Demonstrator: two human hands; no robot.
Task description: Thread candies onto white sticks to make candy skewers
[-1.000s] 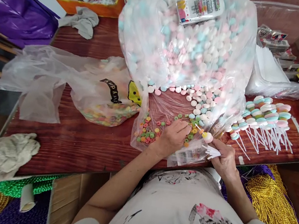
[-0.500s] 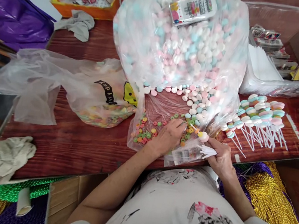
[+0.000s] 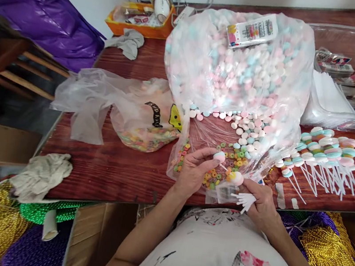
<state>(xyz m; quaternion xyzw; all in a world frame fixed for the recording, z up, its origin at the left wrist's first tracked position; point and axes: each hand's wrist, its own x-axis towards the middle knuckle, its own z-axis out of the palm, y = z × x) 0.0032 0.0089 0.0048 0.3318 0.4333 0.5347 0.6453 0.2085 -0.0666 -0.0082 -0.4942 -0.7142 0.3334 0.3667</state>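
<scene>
Between its thumb and fingers, my left hand [image 3: 192,171] pinches a pink, white and blue marshmallow [image 3: 219,156] at the tip of a thin white stick. My right hand [image 3: 261,201] grips that stick, which carries another pale marshmallow [image 3: 236,178] and yellow-orange rings lower down. A bundle of white sticks [image 3: 245,201] is also held in the right hand, fanned below the skewer. Under both hands, loose colored candy rings [image 3: 212,177] lie on clear plastic. Just beyond them are loose marshmallows [image 3: 246,135], spilling from a large clear bag [image 3: 234,70].
Finished-looking marshmallow skewers [image 3: 327,152] are piled at right, before a clear plastic bin [image 3: 351,122]. A bag of rings [image 3: 146,139] lies left, with crumpled cloths [image 3: 44,175] nearby. An orange box [image 3: 136,30] stands behind. Bead strands [image 3: 336,246] hang below the table edge.
My left hand has come up from the candy rings and now pinches a marshmallow at the stick's tip. My right hand keeps the skewer and sticks. The view has shifted left.
</scene>
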